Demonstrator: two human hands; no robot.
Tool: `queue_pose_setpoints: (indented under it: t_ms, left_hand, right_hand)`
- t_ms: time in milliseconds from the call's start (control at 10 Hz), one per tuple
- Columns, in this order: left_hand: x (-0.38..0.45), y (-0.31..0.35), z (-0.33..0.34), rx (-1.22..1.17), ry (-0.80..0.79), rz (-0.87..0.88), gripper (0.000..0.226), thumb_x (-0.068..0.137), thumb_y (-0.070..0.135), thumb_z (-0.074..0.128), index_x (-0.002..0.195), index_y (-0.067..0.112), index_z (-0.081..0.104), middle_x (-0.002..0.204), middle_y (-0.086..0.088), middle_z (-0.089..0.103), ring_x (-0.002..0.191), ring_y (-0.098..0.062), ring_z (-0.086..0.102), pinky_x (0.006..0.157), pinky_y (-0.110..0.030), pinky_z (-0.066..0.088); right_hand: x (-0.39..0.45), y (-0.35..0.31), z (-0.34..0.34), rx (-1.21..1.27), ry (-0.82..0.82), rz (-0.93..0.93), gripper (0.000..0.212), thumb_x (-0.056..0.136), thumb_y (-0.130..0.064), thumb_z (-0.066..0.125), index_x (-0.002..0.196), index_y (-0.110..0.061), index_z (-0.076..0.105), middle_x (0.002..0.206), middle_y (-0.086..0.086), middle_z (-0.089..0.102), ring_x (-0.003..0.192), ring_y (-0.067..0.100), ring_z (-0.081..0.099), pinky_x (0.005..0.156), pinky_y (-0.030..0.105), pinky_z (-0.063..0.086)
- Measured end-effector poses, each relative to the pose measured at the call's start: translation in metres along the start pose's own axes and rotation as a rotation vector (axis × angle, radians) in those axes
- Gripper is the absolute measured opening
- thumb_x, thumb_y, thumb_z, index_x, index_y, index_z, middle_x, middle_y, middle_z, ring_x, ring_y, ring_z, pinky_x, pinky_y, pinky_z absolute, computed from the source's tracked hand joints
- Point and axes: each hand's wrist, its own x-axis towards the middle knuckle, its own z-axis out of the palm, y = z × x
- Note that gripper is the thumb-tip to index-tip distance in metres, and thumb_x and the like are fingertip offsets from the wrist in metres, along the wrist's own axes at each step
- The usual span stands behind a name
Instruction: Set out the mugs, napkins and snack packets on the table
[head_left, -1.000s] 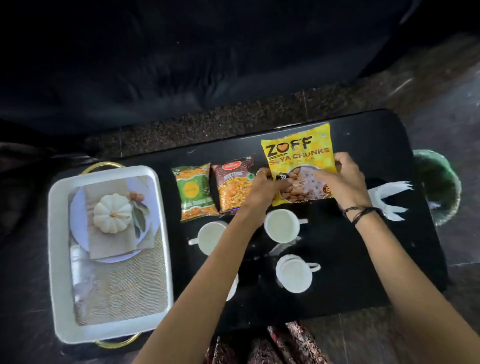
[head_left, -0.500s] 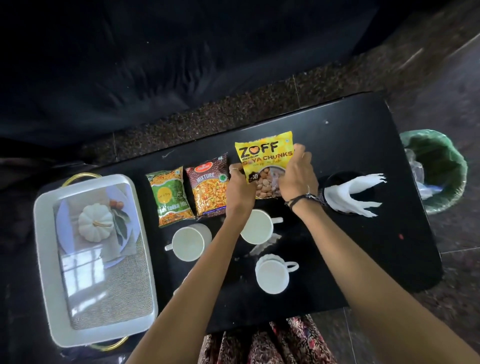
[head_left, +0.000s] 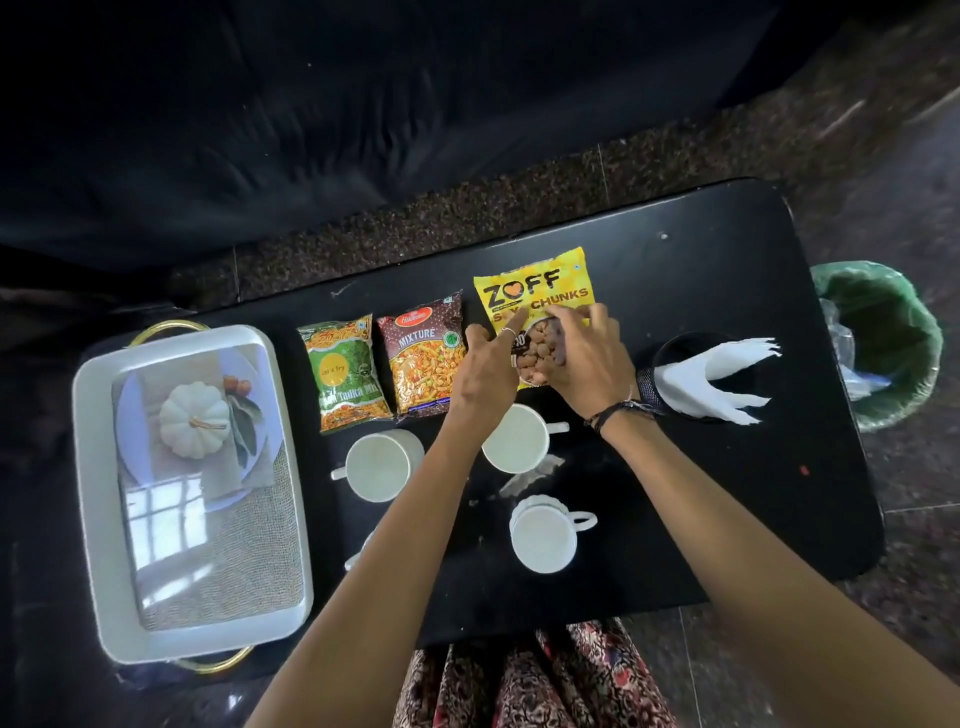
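Observation:
A yellow soya chunks packet (head_left: 535, 288) lies flat on the black table (head_left: 727, 493), to the right of a green snack packet (head_left: 347, 374) and a brown mixture packet (head_left: 427, 358). My right hand (head_left: 589, 358) covers the yellow packet's lower half, fingers curled on it. Spread fingers of my left hand (head_left: 485, 366) touch its left edge. Three white mugs (head_left: 382, 465) (head_left: 514, 439) (head_left: 543, 540) stand in front of the packets. My left forearm mostly hides another mug (head_left: 358, 553). White napkins (head_left: 717, 379) fan out of a black holder (head_left: 675, 348) to the right.
A white tray (head_left: 88, 467) with gold handles sits at the table's left end, holding a plate, a folded cloth and a white pumpkin (head_left: 193, 420). A green-lined bin (head_left: 883, 338) stands on the floor beyond the table's right end. A dark sofa runs behind.
The yellow packet has been brought down flat beside the brown one. My left hand has loosened and spread its fingers, and my right hand has slid over the packet's lower part.

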Motion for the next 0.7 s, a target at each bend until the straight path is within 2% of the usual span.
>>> queue_pose_setpoints:
  t_ms: [200,300,400,500,600,700]
  left_hand:
    - [-0.013,0.001,0.003,0.095,0.040,-0.025,0.075,0.092,-0.006,0.045,0.151,0.028,0.013,0.123,-0.019,0.039,0.073,-0.023,0.046,0.063,-0.031,0.041]
    - [-0.017,0.006,0.005,0.143,0.040,-0.038,0.078,0.091,-0.009,0.044,0.151,0.028,0.010,0.126,-0.020,0.036,0.075,-0.023,0.045,0.068,-0.033,0.043]
    - [-0.020,0.009,0.001,0.131,0.091,-0.018,0.070,0.090,-0.010,0.043,0.149,0.021,0.022,0.127,-0.020,0.034,0.088,-0.029,0.051,0.072,-0.033,0.045]
    - [-0.026,0.012,-0.003,0.135,0.271,0.028,0.041,0.091,-0.006,0.044,0.130,0.006,0.050,0.121,-0.018,0.041,0.097,-0.032,0.053,0.065,-0.033,0.044]
    - [-0.039,0.007,-0.011,0.071,0.418,0.082,0.021,0.094,0.002,0.040,0.102,0.000,0.060,0.109,-0.016,0.050,0.090,-0.033,0.054,0.056,-0.033,0.035]
    - [-0.075,-0.006,-0.002,0.018,0.416,0.098,0.021,0.094,0.006,0.039,0.098,0.000,0.059,0.105,-0.016,0.052,0.092,-0.035,0.054,0.057,-0.037,0.034]
  right_hand:
    - [-0.003,0.000,0.000,-0.032,0.004,0.027,0.055,0.086,-0.018,0.063,0.136,-0.017,0.040,0.133,0.015,0.039,0.119,0.034,0.042,0.081,0.042,0.048]
    - [-0.003,-0.002,-0.001,-0.067,0.010,0.022,0.051,0.087,-0.014,0.061,0.134,-0.017,0.040,0.132,0.015,0.038,0.119,0.033,0.043,0.075,0.043,0.050]
    - [-0.008,-0.007,-0.003,-0.070,0.059,0.008,0.044,0.088,-0.010,0.057,0.130,-0.015,0.044,0.130,0.015,0.042,0.118,0.033,0.045,0.070,0.042,0.049]
    - [-0.019,-0.010,-0.007,-0.014,0.207,-0.074,0.031,0.090,-0.009,0.052,0.120,-0.011,0.052,0.122,0.013,0.051,0.112,0.030,0.050,0.065,0.039,0.048]
    - [-0.035,-0.019,-0.014,0.045,0.309,-0.174,0.021,0.089,-0.006,0.049,0.107,-0.010,0.059,0.111,0.011,0.058,0.106,0.028,0.053,0.064,0.039,0.049]
    - [-0.060,-0.032,-0.011,0.051,0.366,-0.259,0.014,0.090,-0.008,0.050,0.095,-0.010,0.064,0.101,0.009,0.062,0.098,0.027,0.056,0.063,0.037,0.049]
